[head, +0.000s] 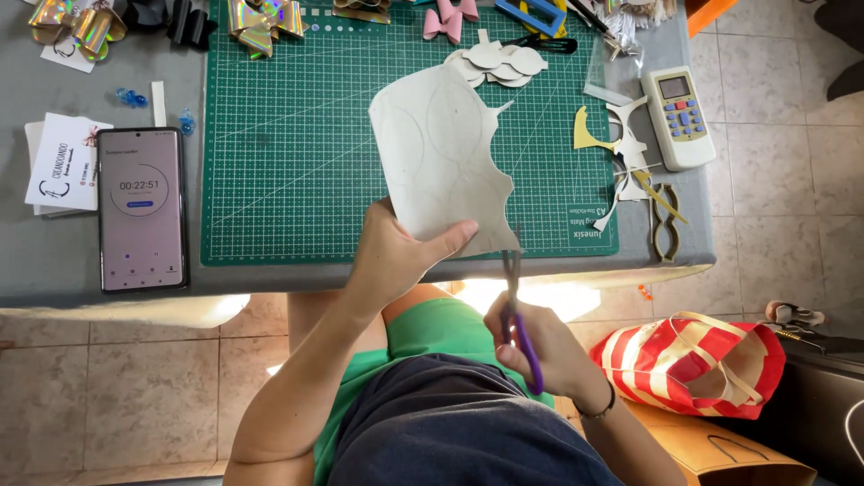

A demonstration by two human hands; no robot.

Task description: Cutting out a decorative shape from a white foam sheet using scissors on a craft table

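My left hand point(396, 256) grips the lower edge of a pale grey sheet point(441, 153) with traced outlines and a scalloped cut edge on its right side. The sheet is held above a green cutting mat point(288, 162). My right hand point(540, 346) holds purple-handled scissors point(515, 297), their blades pointing up at the sheet's lower right corner. Both hands are at the table's near edge, over my lap.
A phone point(141, 209) showing a timer lies left of the mat beside white cards point(63, 162). Cut grey shapes point(499, 63), shiny bows point(261, 22), pink bows point(450, 18), scraps point(625, 148) and a white remote point(677, 117) sit around. A red-striped bag point(693, 360) is on the floor.
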